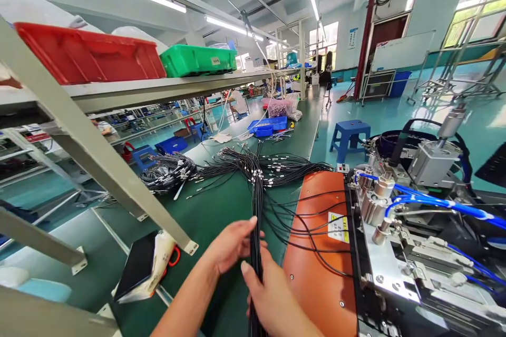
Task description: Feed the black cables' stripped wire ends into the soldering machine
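A long bundle of black cables (256,200) runs up the green bench, its far part spreading into a pile with white tags and small metal ends. My left hand (233,242) wraps the bundle from the left, thumb on top. Closer to me, my right hand (272,289) grips the same bundle from the right, its thumb lying across the near side. Several loose black cables (312,231) trail from beside the bundle over an orange machine cover (312,279). The near end of the bundle runs out of view below.
A coiled cable bundle (168,171) lies left of the pile. A machine with blue air tubes (438,202) stands at right. A slanted shelf post (118,158) crosses the left side. A black phone-like slab (136,263), scissors (174,257) and blue trays (269,125) lie on the bench (205,221).
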`<action>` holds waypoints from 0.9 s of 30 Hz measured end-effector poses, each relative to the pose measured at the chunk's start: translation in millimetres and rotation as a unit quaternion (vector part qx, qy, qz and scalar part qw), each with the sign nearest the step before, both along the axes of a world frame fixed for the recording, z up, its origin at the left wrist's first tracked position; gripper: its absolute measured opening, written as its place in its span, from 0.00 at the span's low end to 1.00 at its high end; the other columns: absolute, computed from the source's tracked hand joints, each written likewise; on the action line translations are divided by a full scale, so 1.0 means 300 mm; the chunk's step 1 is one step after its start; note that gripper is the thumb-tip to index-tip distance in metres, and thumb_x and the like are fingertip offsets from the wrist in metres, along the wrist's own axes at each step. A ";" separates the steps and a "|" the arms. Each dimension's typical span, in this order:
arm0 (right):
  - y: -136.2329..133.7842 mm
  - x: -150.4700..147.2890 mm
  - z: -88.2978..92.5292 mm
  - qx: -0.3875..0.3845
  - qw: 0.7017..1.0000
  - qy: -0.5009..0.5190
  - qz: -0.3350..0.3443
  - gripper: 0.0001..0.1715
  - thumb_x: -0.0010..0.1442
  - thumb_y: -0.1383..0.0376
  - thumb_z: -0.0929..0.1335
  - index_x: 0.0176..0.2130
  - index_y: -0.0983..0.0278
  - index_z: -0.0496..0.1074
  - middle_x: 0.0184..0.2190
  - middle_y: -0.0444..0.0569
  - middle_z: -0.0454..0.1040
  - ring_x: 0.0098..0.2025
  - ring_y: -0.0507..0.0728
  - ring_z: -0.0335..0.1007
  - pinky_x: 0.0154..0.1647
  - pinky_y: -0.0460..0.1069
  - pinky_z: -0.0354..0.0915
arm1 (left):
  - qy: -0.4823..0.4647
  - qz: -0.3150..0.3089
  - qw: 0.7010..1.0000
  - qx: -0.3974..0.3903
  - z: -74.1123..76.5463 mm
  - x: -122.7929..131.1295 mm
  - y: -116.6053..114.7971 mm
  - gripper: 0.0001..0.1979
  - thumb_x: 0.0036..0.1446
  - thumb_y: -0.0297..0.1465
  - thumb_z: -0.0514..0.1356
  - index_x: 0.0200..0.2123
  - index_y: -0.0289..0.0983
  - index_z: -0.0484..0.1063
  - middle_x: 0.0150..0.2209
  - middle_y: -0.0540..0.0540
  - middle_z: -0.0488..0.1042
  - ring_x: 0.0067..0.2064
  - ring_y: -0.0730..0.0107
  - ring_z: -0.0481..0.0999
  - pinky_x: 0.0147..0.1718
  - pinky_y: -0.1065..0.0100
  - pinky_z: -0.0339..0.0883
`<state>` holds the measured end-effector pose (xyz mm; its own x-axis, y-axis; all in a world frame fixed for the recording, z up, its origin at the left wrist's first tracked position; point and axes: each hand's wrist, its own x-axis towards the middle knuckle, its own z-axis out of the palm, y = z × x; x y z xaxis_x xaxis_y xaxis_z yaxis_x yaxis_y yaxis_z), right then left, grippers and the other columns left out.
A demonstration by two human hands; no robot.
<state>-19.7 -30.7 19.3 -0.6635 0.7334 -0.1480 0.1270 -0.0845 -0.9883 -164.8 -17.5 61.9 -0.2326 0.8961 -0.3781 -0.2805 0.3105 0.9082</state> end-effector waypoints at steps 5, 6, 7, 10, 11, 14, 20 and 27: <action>0.069 0.080 -0.039 0.055 0.997 -0.004 -0.052 0.22 0.68 0.54 0.62 0.35 0.65 0.77 0.34 0.55 0.78 0.38 0.59 0.77 0.40 0.50 0.70 | -0.061 -0.012 0.998 0.022 -0.121 0.100 -0.111 0.24 0.49 0.34 0.73 0.44 0.33 0.67 0.45 0.38 0.78 0.37 0.65 0.80 0.36 0.67 0.75; 0.085 0.081 -0.050 0.050 0.997 -0.008 -0.063 0.22 0.69 0.54 0.62 0.35 0.65 0.76 0.34 0.54 0.78 0.38 0.58 0.77 0.39 0.49 0.70 | -0.070 -0.014 0.997 0.028 -0.134 0.101 -0.111 0.23 0.48 0.32 0.73 0.44 0.33 0.68 0.44 0.39 0.78 0.36 0.66 0.79 0.36 0.67 0.75; 0.102 0.078 -0.058 0.041 0.996 -0.010 -0.074 0.21 0.69 0.55 0.62 0.35 0.66 0.75 0.34 0.53 0.78 0.37 0.57 0.77 0.37 0.48 0.71 | -0.080 -0.017 0.996 0.032 -0.144 0.098 -0.110 0.22 0.48 0.30 0.72 0.44 0.33 0.68 0.43 0.39 0.78 0.35 0.65 0.79 0.36 0.66 0.75; 0.148 0.046 -0.068 0.015 0.995 -0.014 -0.101 0.17 0.70 0.57 0.63 0.40 0.68 0.73 0.35 0.50 0.77 0.33 0.52 0.75 0.33 0.47 0.71 | -0.117 -0.034 0.992 0.041 -0.156 0.073 -0.109 0.18 0.48 0.28 0.68 0.43 0.31 0.70 0.42 0.38 0.78 0.38 0.61 0.80 0.40 0.61 0.76; 0.161 0.033 -0.066 0.009 0.994 -0.015 -0.103 0.17 0.70 0.57 0.64 0.40 0.68 0.73 0.35 0.49 0.77 0.32 0.51 0.74 0.32 0.47 0.70 | -0.128 -0.043 0.990 0.041 -0.155 0.063 -0.110 0.17 0.49 0.28 0.67 0.42 0.31 0.70 0.42 0.38 0.78 0.40 0.59 0.80 0.41 0.60 0.76; 0.191 0.007 -0.062 -0.013 0.996 -0.022 -0.088 0.18 0.70 0.56 0.66 0.36 0.68 0.72 0.28 0.42 0.72 0.25 0.47 0.68 0.26 0.44 0.66 | -0.152 -0.083 0.984 0.032 -0.146 0.036 -0.115 0.16 0.50 0.28 0.65 0.43 0.30 0.71 0.41 0.36 0.78 0.40 0.54 0.81 0.42 0.54 0.76; 0.205 0.005 -0.091 -0.016 0.996 -0.026 -0.080 0.16 0.65 0.63 0.70 0.28 0.68 0.68 0.21 0.36 0.63 0.19 0.45 0.58 0.21 0.41 0.59 | -0.138 -0.159 0.978 -0.004 -0.145 0.075 -0.124 0.20 0.49 0.31 0.70 0.43 0.27 0.72 0.37 0.34 0.78 0.36 0.51 0.82 0.37 0.53 0.77; 0.224 0.012 -0.107 -0.023 0.992 -0.005 -0.123 0.19 0.62 0.60 0.72 0.27 0.66 0.65 0.20 0.36 0.63 0.20 0.46 0.60 0.23 0.43 0.58 | -0.094 -0.102 0.990 -0.010 -0.151 0.139 -0.104 0.18 0.43 0.26 0.70 0.39 0.28 0.73 0.31 0.42 0.76 0.28 0.60 0.80 0.28 0.62 0.77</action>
